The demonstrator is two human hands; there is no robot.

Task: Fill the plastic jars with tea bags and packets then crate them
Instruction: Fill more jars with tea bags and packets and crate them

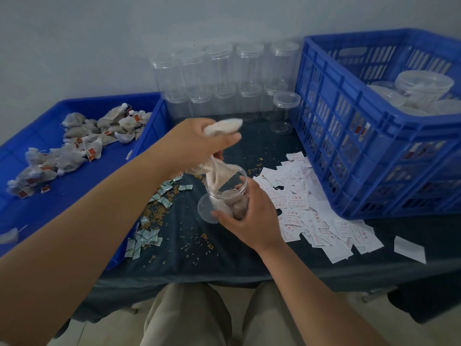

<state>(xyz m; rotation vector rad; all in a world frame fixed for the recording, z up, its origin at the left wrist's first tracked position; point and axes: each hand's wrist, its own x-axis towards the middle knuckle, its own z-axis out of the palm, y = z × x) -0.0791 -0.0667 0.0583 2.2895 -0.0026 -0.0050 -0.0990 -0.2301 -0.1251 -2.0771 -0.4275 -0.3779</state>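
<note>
- Well, my left hand (199,143) is closed tight round a bunch of tea bags (219,168). Some bulge out above my knuckles, and the rest hang below my fist into the mouth of the plastic jar (225,193).
- My right hand (252,217) grips that jar from the side, thumb and fingers curled round its clear wall. It holds the jar tilted above the table (212,258), with the mouth up toward my left fist.
- Several bags already lie inside the jar, showing pale through the plastic.
- To my left sits the blue tray (74,196), with loose tea bags (82,146) heaped across it, red tags on their strings.
- Between the tray and the jar lie small green-and-white packets (147,242), with grains (159,211) scattered on the dark cloth round them.
- To the right of the jar, a spread of white paper slips (311,211) printed in red reaches up to the foot of the blue crate (349,126).
- In the crate, toward its far corner, stand filled jars (421,88) with lids on.
- Along the wall at the back, empty jars (219,76) are stacked in two tiers. One lidded jar (285,112) stands alone just in front of them, beside the crate.
</note>
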